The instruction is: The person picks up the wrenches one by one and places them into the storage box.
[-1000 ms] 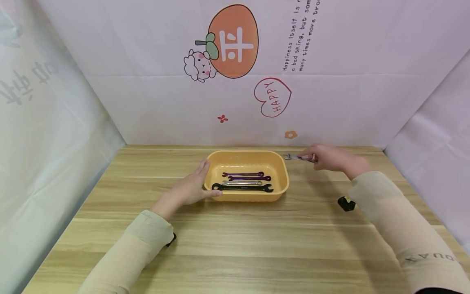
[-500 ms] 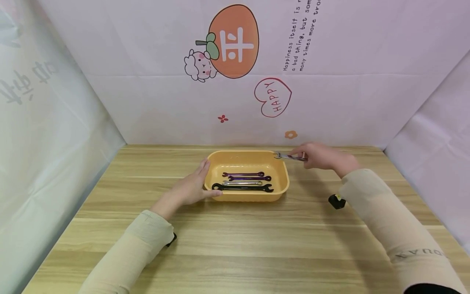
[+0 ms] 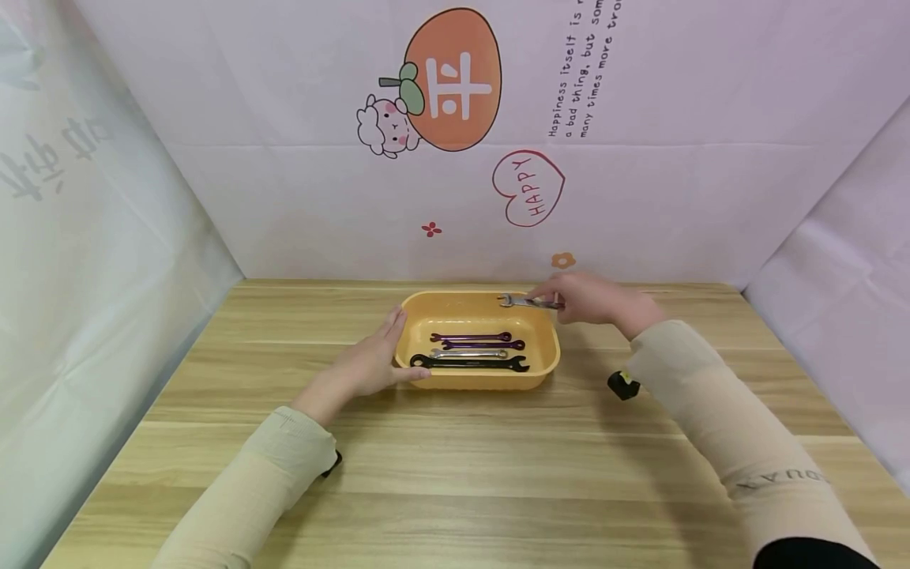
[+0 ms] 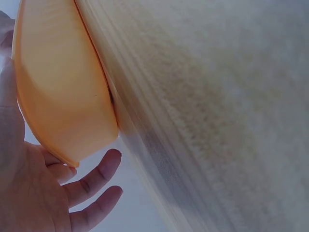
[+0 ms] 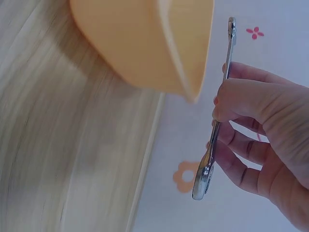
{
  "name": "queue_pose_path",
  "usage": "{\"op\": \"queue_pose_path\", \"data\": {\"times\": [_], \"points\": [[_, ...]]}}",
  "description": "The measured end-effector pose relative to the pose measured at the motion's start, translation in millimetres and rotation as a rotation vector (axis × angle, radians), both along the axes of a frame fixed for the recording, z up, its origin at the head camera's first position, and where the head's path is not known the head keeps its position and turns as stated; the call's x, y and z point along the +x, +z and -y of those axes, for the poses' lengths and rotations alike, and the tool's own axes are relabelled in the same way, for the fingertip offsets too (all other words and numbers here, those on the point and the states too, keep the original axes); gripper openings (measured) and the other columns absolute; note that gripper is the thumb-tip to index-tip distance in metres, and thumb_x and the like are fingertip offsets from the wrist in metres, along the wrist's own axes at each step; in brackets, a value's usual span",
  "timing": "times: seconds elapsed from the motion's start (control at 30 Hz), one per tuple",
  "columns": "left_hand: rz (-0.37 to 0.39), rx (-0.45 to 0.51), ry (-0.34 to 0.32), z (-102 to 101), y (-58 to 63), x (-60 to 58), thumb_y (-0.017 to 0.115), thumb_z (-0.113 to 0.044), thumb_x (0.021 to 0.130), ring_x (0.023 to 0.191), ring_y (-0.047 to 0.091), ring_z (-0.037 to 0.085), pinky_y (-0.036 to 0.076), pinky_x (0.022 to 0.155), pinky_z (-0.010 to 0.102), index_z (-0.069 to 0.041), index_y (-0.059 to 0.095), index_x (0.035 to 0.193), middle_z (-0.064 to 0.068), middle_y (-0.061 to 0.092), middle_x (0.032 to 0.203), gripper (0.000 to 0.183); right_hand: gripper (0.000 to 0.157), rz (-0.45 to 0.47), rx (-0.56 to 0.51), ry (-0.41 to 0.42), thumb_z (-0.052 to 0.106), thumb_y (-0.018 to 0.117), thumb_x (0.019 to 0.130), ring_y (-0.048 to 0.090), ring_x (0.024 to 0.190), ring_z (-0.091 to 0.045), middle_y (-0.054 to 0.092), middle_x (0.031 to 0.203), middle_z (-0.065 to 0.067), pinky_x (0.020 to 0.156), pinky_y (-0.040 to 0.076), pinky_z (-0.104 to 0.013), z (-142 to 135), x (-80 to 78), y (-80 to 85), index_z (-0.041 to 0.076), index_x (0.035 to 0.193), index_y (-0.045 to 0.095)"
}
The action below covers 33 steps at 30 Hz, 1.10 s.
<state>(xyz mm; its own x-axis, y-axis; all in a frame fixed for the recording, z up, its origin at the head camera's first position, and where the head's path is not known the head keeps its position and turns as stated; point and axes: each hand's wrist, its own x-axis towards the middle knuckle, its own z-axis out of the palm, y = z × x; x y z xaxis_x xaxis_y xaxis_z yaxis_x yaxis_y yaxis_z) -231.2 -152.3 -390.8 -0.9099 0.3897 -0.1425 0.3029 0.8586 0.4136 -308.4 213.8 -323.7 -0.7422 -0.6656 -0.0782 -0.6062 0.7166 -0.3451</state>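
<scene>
A yellow plastic basin (image 3: 479, 381) stands on the wooden table, with several wrenches lying side by side on its floor. The black wrench (image 3: 469, 363) is nearest its front wall; a silver wrench (image 3: 469, 354) and purple wrenches (image 3: 483, 345) lie behind it. My left hand (image 3: 370, 363) holds the basin's left front corner, thumb over the front rim, and two fingers (image 4: 96, 179) stand apart from the wall in the left wrist view. Over the basin's back right corner my right hand (image 3: 593, 299) pinches another silver wrench (image 5: 208, 162) mid-shaft, its open end pointing left.
Wood-grain table (image 3: 455, 474) surrounds the basin. A white printed sheet (image 3: 320, 213) rises behind the table's back edge, with more white sheets at both sides. A small dark device (image 3: 623, 385) hangs under the right cuff.
My right hand has moved left with the silver wrench, from beside the basin to over its back right part. The left hand and basin have stayed put.
</scene>
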Motion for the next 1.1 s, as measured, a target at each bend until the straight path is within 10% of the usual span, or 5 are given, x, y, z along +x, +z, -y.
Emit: {"op": "queue_pose_path", "data": {"times": [0.3,0.6,1.1], "points": [[-0.012,-0.019,0.002,0,-0.3,-0.1,0.064,-0.070,0.089,0.140,0.044,0.041,0.055,0.091,0.048,-0.008,-0.001,0.165,0.006,-0.009,0.171,0.118,0.055,-0.013,-0.004,0.053,-0.018,0.062,0.078,0.055,0.082,-0.022,0.063,0.097,-0.012,0.070,0.049,-0.035,27,2.4,1.5,0.001,0.130,0.070],[-0.048,-0.097,0.008,-1,-0.6,-0.5,0.061,-0.074,0.088,0.133,0.051,0.044,0.047,0.049,0.030,-0.009,-0.002,0.165,0.005,-0.005,0.172,0.119,0.059,0.008,0.006,0.072,-0.016,0.063,0.081,0.054,0.077,-0.019,0.066,0.101,-0.009,0.064,0.048,-0.030,50,2.8,-0.4,0.008,0.134,0.069],[-0.060,-0.110,0.009,-1,-1.1,-0.4,0.060,-0.075,0.089,0.137,0.048,0.043,0.059,0.073,0.044,-0.008,-0.001,0.165,0.005,-0.004,0.172,0.118,0.057,0.016,0.027,0.100,-0.013,0.071,0.083,0.053,0.084,-0.020,0.064,0.100,-0.013,0.070,0.050,-0.031,71,-6.2,-23.6,0.009,0.135,0.069]]}}
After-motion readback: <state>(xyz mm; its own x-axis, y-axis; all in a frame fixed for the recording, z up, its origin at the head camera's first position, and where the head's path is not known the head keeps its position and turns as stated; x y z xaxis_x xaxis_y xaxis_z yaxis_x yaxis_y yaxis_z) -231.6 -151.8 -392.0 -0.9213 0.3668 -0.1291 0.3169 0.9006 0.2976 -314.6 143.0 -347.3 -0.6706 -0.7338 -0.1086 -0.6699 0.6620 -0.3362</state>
